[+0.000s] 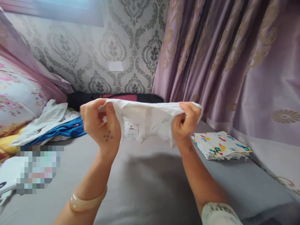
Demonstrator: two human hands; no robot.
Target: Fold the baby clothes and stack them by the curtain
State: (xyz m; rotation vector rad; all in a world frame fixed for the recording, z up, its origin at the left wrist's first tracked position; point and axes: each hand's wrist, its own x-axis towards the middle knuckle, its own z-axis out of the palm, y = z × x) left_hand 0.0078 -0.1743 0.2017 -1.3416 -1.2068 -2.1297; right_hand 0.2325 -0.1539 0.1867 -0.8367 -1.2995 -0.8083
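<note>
A thin white printed cloth (147, 117), with a small animal drawing on its left part, is stretched in the air above the grey bed. Its exact kind I cannot make out; it looks like a small garment. My left hand (100, 120) is closed on its upper left corner, thumb against the fingers. At the upper right corner my right hand (187, 120) pinches the fabric the same way. Between the hands the top edge runs nearly straight, while the lower part hangs loose and crumpled.
Folded white cloths with colourful prints (221, 144) form a stack on the grey sheet (145, 187) at right. Left lie a blue garment (63, 131), a white cloth (50, 114) and a partly blurred item (11, 170). Purple curtains (211, 47) hang along the right side.
</note>
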